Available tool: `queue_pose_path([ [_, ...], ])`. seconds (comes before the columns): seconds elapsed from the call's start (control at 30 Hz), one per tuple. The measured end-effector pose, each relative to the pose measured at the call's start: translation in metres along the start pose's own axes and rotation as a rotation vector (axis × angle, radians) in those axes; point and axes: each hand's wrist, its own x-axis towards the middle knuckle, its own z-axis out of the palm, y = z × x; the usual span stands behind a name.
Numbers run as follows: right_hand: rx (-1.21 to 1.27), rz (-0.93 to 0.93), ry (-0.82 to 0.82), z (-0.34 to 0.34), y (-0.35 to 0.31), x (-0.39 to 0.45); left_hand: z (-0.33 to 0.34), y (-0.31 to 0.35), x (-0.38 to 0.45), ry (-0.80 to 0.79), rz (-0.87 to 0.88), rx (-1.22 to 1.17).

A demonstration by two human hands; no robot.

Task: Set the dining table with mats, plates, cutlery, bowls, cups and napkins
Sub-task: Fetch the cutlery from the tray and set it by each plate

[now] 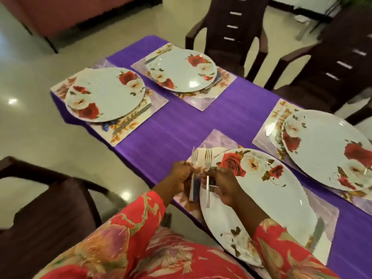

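My left hand [181, 175] grips a steel fork [193, 168], tines pointing away, above the left edge of the near place mat [213, 140]. My right hand [223, 185] holds a second fork [208, 174] just beside it, over the rim of the near rose-patterned plate [267, 202]. A folded white napkin [214, 152] lies on the mat beyond the forks. A knife [319, 228] lies on the mat to the right of this plate.
Three more rose plates sit on mats on the purple tablecloth [181, 125]: far left [104, 93], far middle [181, 70], right [326, 148]. A knife [130, 119] lies by the far left plate. Dark chairs stand at the back [231, 27], right [332, 63] and near left [40, 208].
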Motion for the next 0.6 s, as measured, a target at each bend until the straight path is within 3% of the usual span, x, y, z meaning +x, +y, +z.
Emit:
queue_pose_path([
  [0.23, 0.2, 0.02, 0.252, 0.016, -0.011, 0.015, 0.014, 0.024, 0.048, -0.179, 0.09, 0.469],
  [0.6, 0.414, -0.028, 0.474, 0.027, -0.004, 0.005, 0.027, 0.031, 0.066, -0.113, 0.292, 1.046],
])
